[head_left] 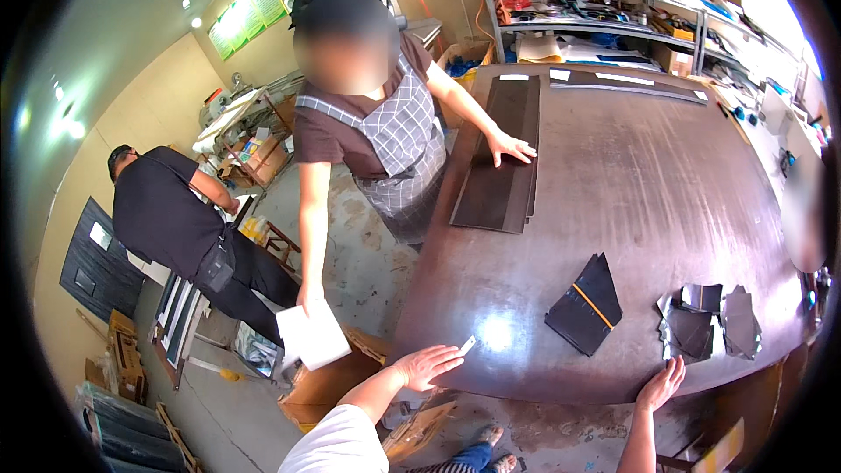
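- Basically, the left hand point(431, 366) lies palm down at the near edge of the bench point(631, 175), fingers extended and loosely spread, tips beside a small white piece point(468, 346).
- The right hand point(660, 385) reaches over the edge, fingertips at the dark cut pieces point(689, 333); whether it pinches one, I cannot tell.
- Between the hands, farther in, lies a black stack point(578, 320) with an orange band point(594, 307) across it.
- Beyond, a co-worker point(377, 136) touches long dark panels point(498, 158).
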A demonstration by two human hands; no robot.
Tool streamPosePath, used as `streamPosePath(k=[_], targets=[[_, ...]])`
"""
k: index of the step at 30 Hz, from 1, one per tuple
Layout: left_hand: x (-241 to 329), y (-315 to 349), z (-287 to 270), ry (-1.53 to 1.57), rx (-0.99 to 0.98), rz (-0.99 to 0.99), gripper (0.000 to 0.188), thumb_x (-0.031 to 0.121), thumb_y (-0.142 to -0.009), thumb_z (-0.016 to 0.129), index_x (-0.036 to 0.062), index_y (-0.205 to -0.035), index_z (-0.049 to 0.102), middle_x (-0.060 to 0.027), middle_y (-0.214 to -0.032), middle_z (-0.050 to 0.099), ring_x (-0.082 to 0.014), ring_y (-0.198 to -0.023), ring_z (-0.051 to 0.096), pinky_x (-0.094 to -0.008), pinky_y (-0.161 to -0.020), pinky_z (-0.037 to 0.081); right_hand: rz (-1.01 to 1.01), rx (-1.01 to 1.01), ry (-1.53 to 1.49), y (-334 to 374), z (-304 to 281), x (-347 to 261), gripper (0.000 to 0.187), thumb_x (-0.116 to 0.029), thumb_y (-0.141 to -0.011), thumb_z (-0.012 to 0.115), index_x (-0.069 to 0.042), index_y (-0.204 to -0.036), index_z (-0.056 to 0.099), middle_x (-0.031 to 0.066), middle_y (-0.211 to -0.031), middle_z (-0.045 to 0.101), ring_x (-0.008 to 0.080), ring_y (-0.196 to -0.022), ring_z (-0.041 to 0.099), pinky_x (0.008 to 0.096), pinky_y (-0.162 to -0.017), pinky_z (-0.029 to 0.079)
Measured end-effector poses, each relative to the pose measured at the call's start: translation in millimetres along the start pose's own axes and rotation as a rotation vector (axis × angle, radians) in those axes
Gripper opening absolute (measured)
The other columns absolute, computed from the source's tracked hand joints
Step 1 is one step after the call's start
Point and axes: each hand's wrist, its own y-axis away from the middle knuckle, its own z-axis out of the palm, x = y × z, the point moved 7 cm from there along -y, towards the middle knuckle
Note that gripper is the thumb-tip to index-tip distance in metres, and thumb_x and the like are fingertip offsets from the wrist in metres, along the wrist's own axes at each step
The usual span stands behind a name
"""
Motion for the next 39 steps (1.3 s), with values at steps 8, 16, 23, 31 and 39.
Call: streamPosePath(k=[8,16,23,31,39], targets=[[-3.9,1.1,-0.7,0.003,0.04,0.031,0.098,0.033,-0.064,0.077,0.0047,-0.144,0.029,-0.014,-0.149,0.029,-0.0281,-0.138,0.028,-0.0407,-0.114,0.025,-0.127,-0.045,0.071,-8.7,-11.5,-24.3,0.047,0.001,-0.08,0.046,-0.004,-0.126,0.048,0.0147,-0.137,0.045,0.0347,-0.128,0.04,0.0474,-0.11,0.029],[-4.6,1.8,6.0,-0.05,-0.106,-0.017,0.102,0.035,-0.063,0.077,0.0076,-0.147,0.025,-0.0099,-0.153,0.024,-0.0244,-0.141,0.024,-0.0377,-0.116,0.02,-0.134,-0.161,-0.02,-10.5,-12.1,-28.1,0.046,0.006,-0.078,0.048,-0.005,-0.122,0.05,0.0136,-0.136,0.045,0.0345,-0.13,0.039,0.0469,-0.111,0.029],[-3.5,7.3,9.6,-0.102,-0.163,-0.057,0.104,0.036,-0.063,0.077,0.0088,-0.147,0.023,-0.0087,-0.153,0.022,-0.0239,-0.141,0.022,-0.0377,-0.116,0.018,-0.083,-0.161,-0.074,-5.6,-7.1,-24.0,0.051,0.01,-0.074,0.046,-0.005,-0.122,0.05,0.0128,-0.139,0.042,0.0357,-0.132,0.035,0.0464,-0.111,0.029],[13.1,-5.9,-18.4,0.023,0.011,-0.193,0.084,0.043,-0.077,0.07,0.0066,-0.142,0.032,-0.0104,-0.149,0.028,-0.028,-0.138,0.025,-0.043,-0.115,0.02,-0.092,-0.137,-0.172,-10.4,-21.3,-29.0,0.045,0.005,-0.078,0.048,-0.006,-0.122,0.051,0.0142,-0.137,0.046,0.0366,-0.13,0.038,0.0457,-0.11,0.031],[11.7,-42.6,-28.7,0.284,0.362,-0.613,0.057,0.011,-0.07,0.075,0.0028,-0.122,0.052,-0.0155,-0.13,0.044,-0.0351,-0.119,0.046,-0.0418,-0.1,0.04,-0.111,-0.173,-0.181,-29.1,-21.0,-41.7,0.048,0.006,-0.073,0.051,-0.003,-0.12,0.052,0.0143,-0.136,0.045,0.0354,-0.129,0.04,0.0468,-0.11,0.031]])
